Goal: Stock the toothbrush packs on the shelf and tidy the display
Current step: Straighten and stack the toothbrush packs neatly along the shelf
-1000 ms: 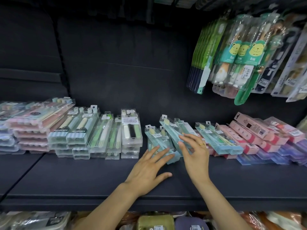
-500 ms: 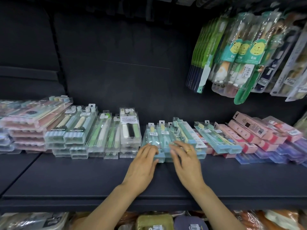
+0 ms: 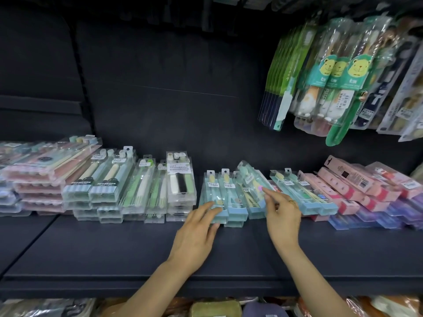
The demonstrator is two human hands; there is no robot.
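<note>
Toothbrush packs (image 3: 223, 197) in pale blue lie in a short row on the dark shelf (image 3: 114, 248), right under your fingertips, as the restocking looks close to finished. Your left hand (image 3: 194, 234) rests with straight, relaxed fingers on the near end of the leftmost blue pack, pressing it flat rather than gripping it. Your right hand (image 3: 282, 216), ring on one finger, reaches forward with the index finger extended onto a tilted pack (image 3: 250, 179) that lies askew across its neighbours just beyond your knuckles; the other fingers curl loosely and appear to hold nothing. Left of your left hand, stacked clear packs (image 3: 180, 186) and green-and-white packs (image 3: 142, 184) sit in fairly even columns, with pink packs (image 3: 41, 170) farther out. Right of your right hand, more blue packs (image 3: 304, 193) fan at an angle against pink boxes (image 3: 357, 184) and purple packs (image 3: 377, 216), which lean and overlap. Above that hand, hanging packs (image 3: 338, 78) with bear labels dangle from hooks. Judging by this, the blue packs are on the shelf and two of them are squared to the front; what seems left for you is to straighten the crooked pack, line up the slanted ones to your right, and perhaps even out the leaning pink boxes. No loose stock waiting to be shelved is visible in your hands.
</note>
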